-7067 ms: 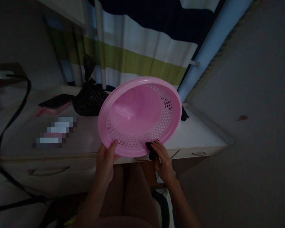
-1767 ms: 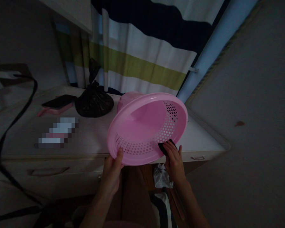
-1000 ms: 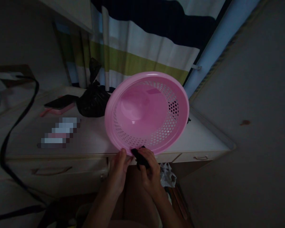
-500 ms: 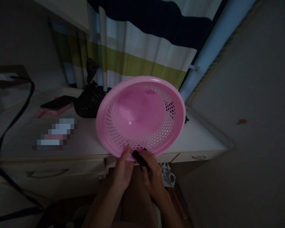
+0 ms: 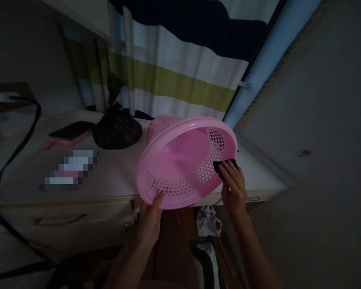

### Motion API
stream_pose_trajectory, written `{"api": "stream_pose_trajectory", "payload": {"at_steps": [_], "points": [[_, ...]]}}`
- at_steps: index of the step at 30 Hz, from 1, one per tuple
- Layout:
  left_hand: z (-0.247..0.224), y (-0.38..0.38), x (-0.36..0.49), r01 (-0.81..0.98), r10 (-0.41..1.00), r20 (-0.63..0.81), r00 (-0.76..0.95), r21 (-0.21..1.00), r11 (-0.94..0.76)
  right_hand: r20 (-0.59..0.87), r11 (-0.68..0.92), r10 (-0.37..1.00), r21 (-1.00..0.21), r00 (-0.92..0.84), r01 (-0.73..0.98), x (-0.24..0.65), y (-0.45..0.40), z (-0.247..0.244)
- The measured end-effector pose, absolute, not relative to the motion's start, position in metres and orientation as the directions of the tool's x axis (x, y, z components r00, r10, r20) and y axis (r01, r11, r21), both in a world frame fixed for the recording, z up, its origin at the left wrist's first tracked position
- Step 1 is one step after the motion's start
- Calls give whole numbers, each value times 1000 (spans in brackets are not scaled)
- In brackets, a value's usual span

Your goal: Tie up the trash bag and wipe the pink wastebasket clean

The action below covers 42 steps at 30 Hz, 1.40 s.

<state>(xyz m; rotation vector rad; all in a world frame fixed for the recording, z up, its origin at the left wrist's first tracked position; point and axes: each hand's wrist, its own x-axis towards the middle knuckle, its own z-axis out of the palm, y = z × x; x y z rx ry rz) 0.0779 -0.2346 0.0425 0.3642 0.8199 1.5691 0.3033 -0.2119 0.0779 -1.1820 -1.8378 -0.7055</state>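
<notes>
A pink plastic basket (image 5: 180, 152) with a perforated wall is tilted over the white counter, its open mouth facing me. My left hand (image 5: 150, 218) grips its near rim at the lower left, thumb on the inside and fingers beneath. At the basket's right side, my right hand (image 5: 234, 186) presses a black cloth (image 5: 225, 166) against the rim and inner wall. The palm side of that hand is hidden.
On the counter (image 5: 114, 172) stand a tied black plastic bag (image 5: 117, 128), a dark device in a pink case (image 5: 70, 132) and a pixelated phone (image 5: 70, 170). A striped curtain (image 5: 180, 80) hangs behind. Below, a clear plastic bag (image 5: 209, 220) lies on the floor.
My right hand has moved the black cloth from the basket's near rim up to its right side. The basket has tipped, and its base now shows at the back left.
</notes>
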Motion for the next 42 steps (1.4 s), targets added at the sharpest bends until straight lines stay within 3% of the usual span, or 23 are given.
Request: {"api": "stream_pose_trajectory", "payload": {"at_steps": [3,8,16,20,24,29,38,42], "points": [[44,-234,77,-723,956,-225,-188,690,20,863,376,437,81,-253,923,305,-203,91],[50,-232,78,-737,953,-220,-208,676,-5,779,335,572,65,-257,940,306,-196,80],[52,-231,86,-769,947,-195,-255,635,-76,713,415,683,-200,-159,887,255,-235,15],[51,-230,84,-787,943,-208,-259,611,-82,655,495,731,-320,-189,808,206,-256,-2],[54,-230,78,-790,955,-186,-230,608,-72,700,576,675,-304,-232,759,202,-254,-1],[61,-231,74,-816,956,-193,-223,573,-74,824,516,559,-254,-97,818,233,-240,13],[62,-229,77,-828,940,-255,-225,559,-47,667,504,724,-339,-174,794,173,-261,13],[62,-232,77,-826,908,-328,-261,562,-34,643,567,722,-339,-254,751,150,-269,14]]}}
